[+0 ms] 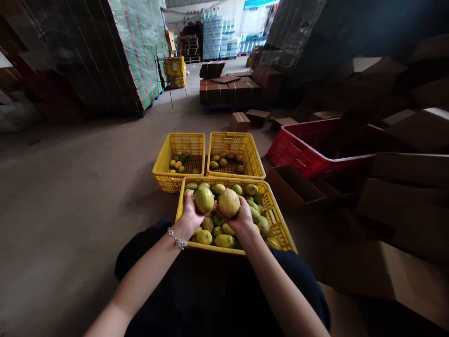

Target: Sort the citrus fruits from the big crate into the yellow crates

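My left hand (189, 216) is closed around a round green-yellow fruit (204, 200). My right hand (244, 217) grips a paler yellow fruit (229, 203) right beside it. Both are held up over the front yellow plastic crate (282, 229), close to my knees. Inside that crate lie many green and yellow fruits (224, 241), some oval, some rounder; their exact kind is hard to tell. Just beyond stand two more yellow crates, the left one (159, 171) and the right one (257, 159), each with a small number of fruits at the bottom.
A red crate (293, 152) and an open cardboard box (293, 187) stand to the right, with cardboard heaped behind them. Farther off, flat cartons (228, 91) lie on a pallet. A tall wrapped stack (136, 47) rises at the left. Bare concrete floor (87, 173) extends leftward.
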Motion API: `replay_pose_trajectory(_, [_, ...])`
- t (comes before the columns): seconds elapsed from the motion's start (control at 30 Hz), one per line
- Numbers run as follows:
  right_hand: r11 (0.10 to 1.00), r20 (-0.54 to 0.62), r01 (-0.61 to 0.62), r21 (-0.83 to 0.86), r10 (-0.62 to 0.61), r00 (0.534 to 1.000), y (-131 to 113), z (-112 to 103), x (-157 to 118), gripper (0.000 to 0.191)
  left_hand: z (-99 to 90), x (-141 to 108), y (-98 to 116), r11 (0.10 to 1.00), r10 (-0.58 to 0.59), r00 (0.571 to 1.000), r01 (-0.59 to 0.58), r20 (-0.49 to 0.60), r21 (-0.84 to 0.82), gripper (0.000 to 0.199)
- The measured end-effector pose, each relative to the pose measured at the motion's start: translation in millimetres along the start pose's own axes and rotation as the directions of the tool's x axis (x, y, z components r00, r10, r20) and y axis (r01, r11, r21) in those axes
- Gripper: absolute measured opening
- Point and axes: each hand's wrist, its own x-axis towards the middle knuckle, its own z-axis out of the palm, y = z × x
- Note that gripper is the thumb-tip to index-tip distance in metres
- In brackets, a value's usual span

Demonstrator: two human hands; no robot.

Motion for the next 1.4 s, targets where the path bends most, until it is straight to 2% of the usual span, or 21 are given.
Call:
replay_pose_trajectory(0.1, [0.999, -0.091, -0.023, 0.032, 0.026, 0.996, -4.6, 4.3, -6.0, 0.013, 3.8, -4.7, 0.8, 0.997, 0.073, 0.997, -0.073, 0.021, -0.010, 0.018])
replay_pose_trajectory(0.17, [0.994, -0.138, -0.067, 0.084, 0.078, 0.987, -9.2, 9.9, -12.4, 0.012, 7.0, -7.1, 2.3, 0.997, 0.072, 0.997, -0.071, 0.043, -0.010, 0.018])
replay_pose_trajectory(0.3, [0.987, -0.119, -0.077, 0.138, 0.094, 0.988, -16.3, 17.1, -19.8, 0.011, 10.0, -7.8, 5.6, 0.999, 0.032, 0.997, -0.031, 0.066, -0.023, 0.019])
replay_pose_trajectory(0.37, [0.987, -0.090, -0.073, 0.145, 0.087, 0.992, -17.7, 16.5, -18.9, 0.012, 8.9, -7.1, 6.6, 0.999, -0.018, 0.996, 0.021, 0.088, -0.033, 0.026])
replay_pose_trajectory(0.47, [0.990, -0.031, -0.073, 0.120, 0.077, 0.997, -18.5, 11.8, -14.9, 0.020, 6.2, -7.1, 7.5, 0.997, -0.080, 0.986, 0.080, 0.145, 0.004, 0.039])
replay_pose_trajectory(0.63, [0.994, 0.155, 0.022, 0.109, -0.039, 0.987, -22.7, 6.0, -14.9, 0.026, 7.5, -13.1, 10.5, 0.989, 0.003, 0.960, -0.044, 0.281, 0.140, 0.046])
replay_pose_trajectory(0.73, [0.991, 0.271, 0.086, 0.106, -0.112, 0.956, -28.7, 8.6, -22.5, 0.030, 9.6, -17.8, 13.7, 0.984, 0.029, 0.919, -0.096, 0.394, 0.151, 0.049])
replay_pose_trajectory(0.8, [0.991, 0.347, 0.083, 0.109, -0.116, 0.931, -32.7, 11.1, -28.8, 0.033, 9.6, -19.4, 15.6, 0.984, 0.035, 0.902, -0.106, 0.430, 0.142, 0.049])
replay_pose_trajectory(0.93, [0.978, 0.473, 0.027, 0.204, -0.123, 0.872, -36.7, 10.8, -35.2, 0.032, 7.9, -16.8, 16.8, 0.998, -0.008, 0.915, -0.019, 0.404, 0.064, 0.043])
replay_pose_trajectory(1.0, [0.965, 0.464, 0.020, 0.262, -0.144, 0.874, -35.7, 8.9, -33.7, 0.030, 8.0, -13.2, 15.5, 1.000, -0.003, 0.920, 0.014, 0.392, -0.027, 0.041])
replay_pose_trajectory(1.1, [0.945, 0.384, 0.041, 0.325, -0.171, 0.907, -30.0, 8.5, -29.1, 0.023, 10.2, -7.3, 10.8, 0.990, 0.079, 0.915, -0.024, 0.396, -0.142, 0.040])
replay_pose_trajectory(1.23, [0.891, 0.274, 0.102, 0.442, -0.242, 0.931, -19.4, 14.1, -25.0, 0.017, 15.3, -1.9, 0.8, 0.982, 0.149, 0.886, -0.080, 0.440, -0.172, 0.039])
replay_pose_trajectory(1.4, [0.836, 0.223, 0.126, 0.534, -0.283, 0.933, -19.2, 19.9, -21.2, 0.015, 26.7, 1.7, -13.5, 0.981, 0.126, 0.889, -0.045, 0.440, -0.189, 0.039])
